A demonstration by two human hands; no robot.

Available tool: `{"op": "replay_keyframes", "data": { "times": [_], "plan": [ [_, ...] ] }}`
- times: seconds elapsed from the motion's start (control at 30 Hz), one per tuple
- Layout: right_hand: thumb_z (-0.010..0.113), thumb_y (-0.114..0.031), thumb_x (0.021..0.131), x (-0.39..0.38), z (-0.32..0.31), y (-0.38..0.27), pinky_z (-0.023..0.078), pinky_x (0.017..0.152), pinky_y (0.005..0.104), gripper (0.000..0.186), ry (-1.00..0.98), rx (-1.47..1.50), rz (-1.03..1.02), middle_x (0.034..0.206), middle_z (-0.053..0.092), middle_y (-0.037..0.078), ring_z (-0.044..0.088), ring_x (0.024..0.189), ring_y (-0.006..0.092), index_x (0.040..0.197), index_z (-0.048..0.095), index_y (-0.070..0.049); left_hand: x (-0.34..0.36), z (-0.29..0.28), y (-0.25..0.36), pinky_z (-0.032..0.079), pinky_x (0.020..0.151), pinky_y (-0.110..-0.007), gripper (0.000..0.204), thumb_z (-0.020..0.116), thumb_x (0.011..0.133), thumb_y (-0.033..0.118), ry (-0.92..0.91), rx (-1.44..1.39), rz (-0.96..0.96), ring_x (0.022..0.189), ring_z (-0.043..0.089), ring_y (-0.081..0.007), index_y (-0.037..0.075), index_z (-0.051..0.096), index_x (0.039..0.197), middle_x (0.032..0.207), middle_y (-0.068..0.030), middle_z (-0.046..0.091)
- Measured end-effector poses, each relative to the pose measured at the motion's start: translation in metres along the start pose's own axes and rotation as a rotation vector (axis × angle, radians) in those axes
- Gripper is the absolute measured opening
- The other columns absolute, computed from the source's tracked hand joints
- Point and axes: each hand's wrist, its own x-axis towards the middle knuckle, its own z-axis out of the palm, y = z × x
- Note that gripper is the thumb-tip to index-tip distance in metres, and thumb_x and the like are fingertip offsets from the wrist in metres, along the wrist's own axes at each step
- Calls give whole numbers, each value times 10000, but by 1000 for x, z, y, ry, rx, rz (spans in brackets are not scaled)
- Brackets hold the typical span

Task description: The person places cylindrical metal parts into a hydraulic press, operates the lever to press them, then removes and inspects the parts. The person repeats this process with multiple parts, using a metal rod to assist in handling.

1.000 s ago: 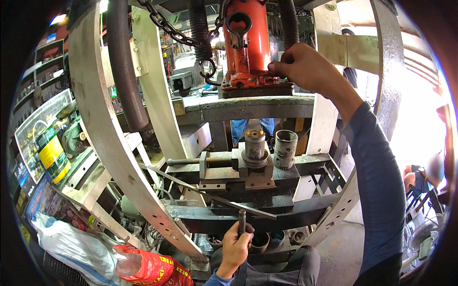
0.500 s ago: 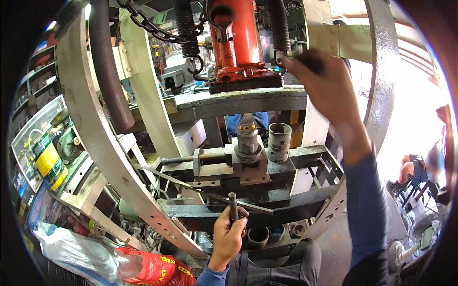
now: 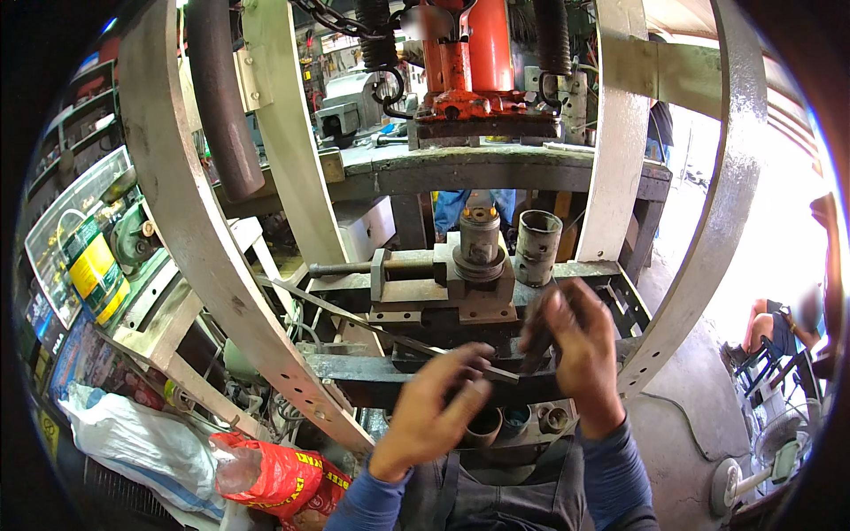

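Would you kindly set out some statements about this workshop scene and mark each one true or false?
1. The red metal jack cylinder is above the grey metal vise. True.
2. The upright, hollow grey metal tube stands left of the vise. False: it stands to the right.
3. The person's bare left hand grips that tube. False: the hand is apart from it.
4. The crumpled red plastic bag lies beside the white sack. True.
5. The person's bare right hand touches the jack cylinder. False: it is well below it.
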Motion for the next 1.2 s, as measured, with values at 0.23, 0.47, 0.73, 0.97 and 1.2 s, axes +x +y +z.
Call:
{"op": "replay_keyframes", "data": {
  "times": [0.23,0.47,0.73,0.97,1.2],
  "plan": [
    [863,-416,826,89,3,19,560,876,418,638,104,-757,-244,1052,756,203,738,968,324,1215,681,56,62,-73,-15,553,812,-314,284,680,969,98,365,345,205,906,702,-185,-40,676,1217,1029,-130,728],
    [916,-527,707,113,23,42,558,958,417,771,44,-686,-73,1118,759,218,748,1044,324,1179,700,42,149,-96,-28,556,856,-496,391,702,826,56,-46,979,482,1005,679,-459,-11,636,1205,1040,-228,711],
    [900,-516,714,126,19,46,568,912,423,644,-36,-775,-71,1053,787,169,759,1010,319,1123,762,-38,196,-94,-11,554,904,-465,513,738,857,116,-475,966,11,1093,692,-425,94,558,1337,1143,-249,712],
    [910,-455,719,124,20,56,579,879,405,587,1,-710,-78,1012,791,170,770,960,309,1086,775,-17,226,-120,-37,501,1004,-378,483,597,1030,282,-638,730,-42,1185,657,-310,26,530,1434,1252,-197,682],
    [918,-333,742,114,11,45,590,820,363,472,97,-579,-112,947,795,146,773,858,228,1063,783,-15,231,-83,-41,533,928,-462,790,577,951,714,-440,996,-166,1122,686,-424,-34,676,1186,1163,-283,713]
  ]
}}
